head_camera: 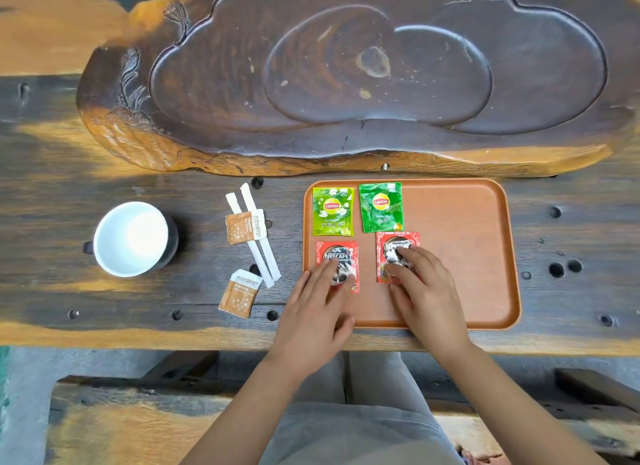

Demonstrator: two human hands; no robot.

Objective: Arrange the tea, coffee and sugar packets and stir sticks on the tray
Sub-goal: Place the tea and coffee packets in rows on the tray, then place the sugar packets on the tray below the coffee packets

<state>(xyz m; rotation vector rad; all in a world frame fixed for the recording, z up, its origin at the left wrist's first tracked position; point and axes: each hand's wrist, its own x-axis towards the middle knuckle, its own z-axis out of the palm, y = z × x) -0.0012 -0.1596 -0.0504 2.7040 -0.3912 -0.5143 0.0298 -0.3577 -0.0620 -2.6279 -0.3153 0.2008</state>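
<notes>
An orange tray (460,250) lies on the wooden table. Two green tea packets (333,211) (381,206) sit side by side along its far edge. Below them lie two red coffee packets. My left hand (317,308) rests flat with fingertips on the left coffee packet (337,253). My right hand (420,291) presses its fingertips on the right coffee packet (388,246). Left of the tray, on the table, lie two white wrapped stir sticks (258,237) and two brown sugar packets (242,227) (240,293).
A white cup (133,238) stands at the left of the table. A large carved dark wooden tea board (346,76) fills the far side. The table's front edge runs just below the tray, with my lap and a bench beneath.
</notes>
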